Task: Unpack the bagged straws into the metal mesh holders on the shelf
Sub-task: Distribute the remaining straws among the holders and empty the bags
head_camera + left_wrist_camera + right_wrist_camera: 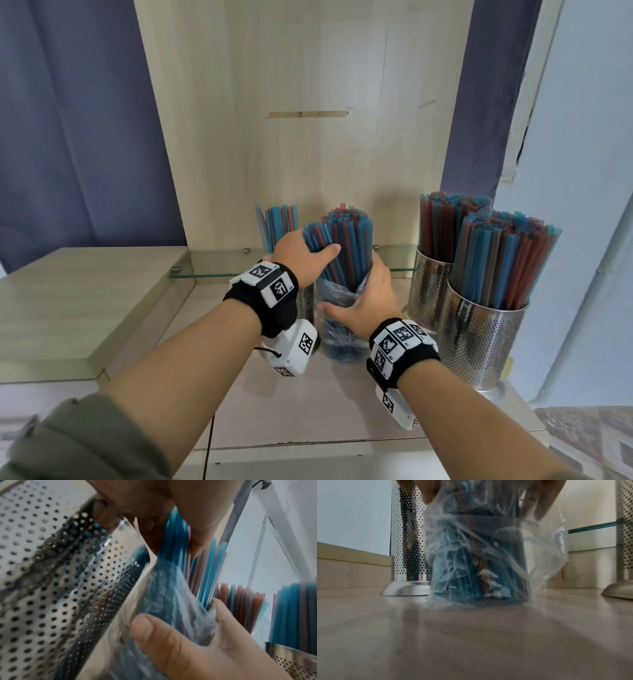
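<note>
Wooden shelf [342,404] against a pale wood back panel, purple curtain either side. We see two full mesh holders [479,342] at right and a third [51,574] behind the left wrist. The bagged straws [337,246] stand upright on the shelf between our hands: left hand [301,257] curled round the bare straw tops, right hand [370,301] gripping the clear bag [488,561] lower down. Only the right wrist view shows the bag's base touching the shelf.
</note>
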### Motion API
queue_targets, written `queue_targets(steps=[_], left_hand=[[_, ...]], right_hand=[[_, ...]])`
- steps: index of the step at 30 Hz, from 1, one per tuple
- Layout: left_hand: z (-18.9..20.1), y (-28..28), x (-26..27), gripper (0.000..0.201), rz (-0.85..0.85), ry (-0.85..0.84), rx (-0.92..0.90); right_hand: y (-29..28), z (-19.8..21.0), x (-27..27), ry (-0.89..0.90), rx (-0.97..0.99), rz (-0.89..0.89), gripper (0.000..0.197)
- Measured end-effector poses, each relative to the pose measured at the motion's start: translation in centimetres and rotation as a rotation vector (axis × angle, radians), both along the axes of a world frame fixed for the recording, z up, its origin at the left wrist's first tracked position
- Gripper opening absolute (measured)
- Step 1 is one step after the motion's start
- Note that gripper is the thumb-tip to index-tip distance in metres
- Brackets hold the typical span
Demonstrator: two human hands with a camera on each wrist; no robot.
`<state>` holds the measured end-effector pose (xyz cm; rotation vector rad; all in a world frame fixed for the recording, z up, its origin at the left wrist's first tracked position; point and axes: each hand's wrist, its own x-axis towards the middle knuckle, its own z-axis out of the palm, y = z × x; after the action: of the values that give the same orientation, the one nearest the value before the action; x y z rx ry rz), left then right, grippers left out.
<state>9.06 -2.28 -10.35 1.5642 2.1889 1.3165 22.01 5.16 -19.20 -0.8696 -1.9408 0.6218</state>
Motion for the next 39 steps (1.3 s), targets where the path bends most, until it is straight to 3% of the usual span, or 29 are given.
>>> queue_targets(steps=[9, 12, 23, 31, 36, 39], left_hand=[[2.1, 1.3, 0.4, 0.036, -0.075, -0.106, 0.073], [2.5, 2.4, 0.6, 0.027, -0.091, -0.125, 0.096], [3.5, 5.6, 1.5, 0.016, 0.102, -0.263, 0.353], [8.0, 6.1, 0.8, 0.013, 0.167, -0.279, 0.605], [13.1, 5.2, -0.8, 0.027, 0.163, -0.371, 0.659], [14.9, 4.6, -2.0, 0.021, 0.186, -0.337, 0.689]], right_hand=[[0.4, -0.1, -0.3, 0.034, -0.097, -0.04, 0.132], [0.5, -0.2, -0.2, 0.031, -0.095, -0.074, 0.131], [0.2, 0.0, 0.1, -0.006, -0.115, -0.086, 0.131], [0.4, 0.0, 0.4, -0.096, -0.086, -0.082, 0.122], [0.5, -0.1, 0.4, -0.081, -0.075, -0.094, 0.117], [0.5, -0.1, 0.4, -0.095, -0.066, -0.11, 0.114]])
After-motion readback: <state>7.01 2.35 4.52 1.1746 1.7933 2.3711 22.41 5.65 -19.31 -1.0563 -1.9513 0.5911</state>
